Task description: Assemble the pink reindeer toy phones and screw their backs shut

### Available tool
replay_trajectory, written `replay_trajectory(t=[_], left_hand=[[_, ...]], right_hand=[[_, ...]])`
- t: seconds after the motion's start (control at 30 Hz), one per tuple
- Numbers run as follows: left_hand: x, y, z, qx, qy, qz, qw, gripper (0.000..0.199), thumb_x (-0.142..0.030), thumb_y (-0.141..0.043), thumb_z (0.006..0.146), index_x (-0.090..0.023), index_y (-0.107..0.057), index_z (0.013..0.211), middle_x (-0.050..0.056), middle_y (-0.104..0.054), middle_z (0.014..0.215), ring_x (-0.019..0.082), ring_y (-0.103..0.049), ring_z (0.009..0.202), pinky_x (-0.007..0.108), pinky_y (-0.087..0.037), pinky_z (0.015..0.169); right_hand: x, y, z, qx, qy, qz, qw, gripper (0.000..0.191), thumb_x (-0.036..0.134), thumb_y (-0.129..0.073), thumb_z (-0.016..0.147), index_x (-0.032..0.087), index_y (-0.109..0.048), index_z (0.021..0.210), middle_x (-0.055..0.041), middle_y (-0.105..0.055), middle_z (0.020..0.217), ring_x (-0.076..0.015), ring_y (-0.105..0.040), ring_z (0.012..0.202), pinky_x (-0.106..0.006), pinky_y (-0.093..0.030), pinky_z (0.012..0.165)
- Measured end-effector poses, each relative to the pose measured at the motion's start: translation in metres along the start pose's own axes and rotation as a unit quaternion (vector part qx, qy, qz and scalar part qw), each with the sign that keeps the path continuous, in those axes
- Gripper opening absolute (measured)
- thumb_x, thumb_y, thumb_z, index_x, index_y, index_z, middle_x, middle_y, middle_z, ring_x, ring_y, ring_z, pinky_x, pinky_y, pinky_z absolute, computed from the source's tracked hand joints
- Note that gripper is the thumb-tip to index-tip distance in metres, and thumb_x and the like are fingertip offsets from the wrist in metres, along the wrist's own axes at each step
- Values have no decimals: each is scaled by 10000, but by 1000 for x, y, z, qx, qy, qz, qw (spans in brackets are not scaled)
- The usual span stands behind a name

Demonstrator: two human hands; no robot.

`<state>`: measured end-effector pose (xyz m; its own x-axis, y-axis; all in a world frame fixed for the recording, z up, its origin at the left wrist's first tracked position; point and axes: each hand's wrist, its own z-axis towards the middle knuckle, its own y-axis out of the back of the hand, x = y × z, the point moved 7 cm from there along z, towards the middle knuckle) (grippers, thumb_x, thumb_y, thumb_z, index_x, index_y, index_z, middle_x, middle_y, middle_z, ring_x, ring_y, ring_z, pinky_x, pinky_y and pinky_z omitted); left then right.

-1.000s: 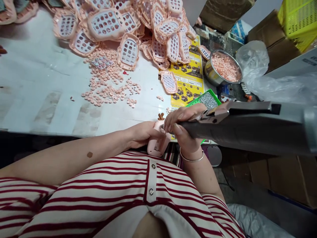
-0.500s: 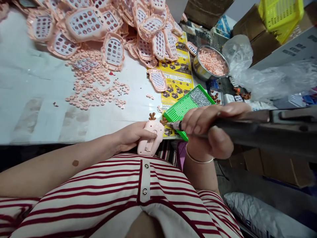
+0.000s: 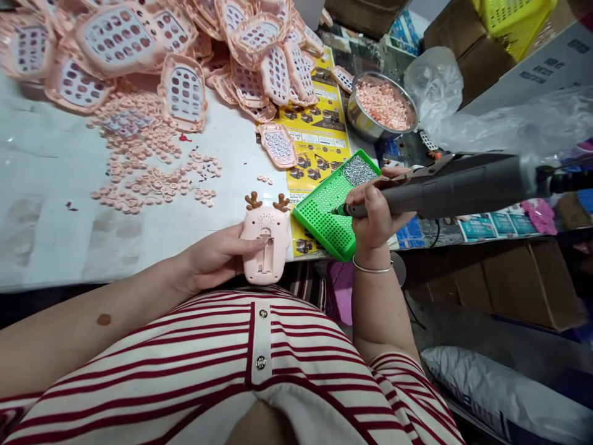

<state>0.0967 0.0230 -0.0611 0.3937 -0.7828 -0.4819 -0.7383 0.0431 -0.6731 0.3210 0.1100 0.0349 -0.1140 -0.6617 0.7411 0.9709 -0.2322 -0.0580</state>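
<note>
A pink toy phone (image 3: 252,259) with brown antlers is in my left hand (image 3: 222,253), its back and the open battery slot facing up. My left thumb lies across that back, and the fingers underneath are hidden. My right hand (image 3: 377,210) is wrapped round a dark electric screwdriver (image 3: 458,188) that points left. Its tip is over the green perforated basket (image 3: 319,213), apart from the toy; whether it touches the basket I cannot tell. Small silver screws (image 3: 359,170) are heaped at the basket's far end.
Many pink phone shells (image 3: 185,93) are piled at the back left, above scattered small pink pieces (image 3: 139,179). A metal bowl (image 3: 382,108) of pink parts stands behind the basket. Clear plastic bags (image 3: 435,80) and cardboard boxes (image 3: 472,49) are at the right.
The screwdriver tip has moved away from the toy's right antler to over the green basket, carried by my right hand. My left hand still holds the toy. The camera view has shifted slightly.
</note>
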Motion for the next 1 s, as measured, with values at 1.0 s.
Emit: replay_trajectory(t=[1.0], left_hand=[[-16,0,9,-110,-107,-100,983,264,-156,-630,942,-138,-656,1205,139,-737,1174,254,-703,1048,497,-587,966]], right_hand=[[72,-65,-55,149,-137,149,968,215,396,-727,832,299,-539,873,52,-564,592,-166,-568,506,-358,-476,517]])
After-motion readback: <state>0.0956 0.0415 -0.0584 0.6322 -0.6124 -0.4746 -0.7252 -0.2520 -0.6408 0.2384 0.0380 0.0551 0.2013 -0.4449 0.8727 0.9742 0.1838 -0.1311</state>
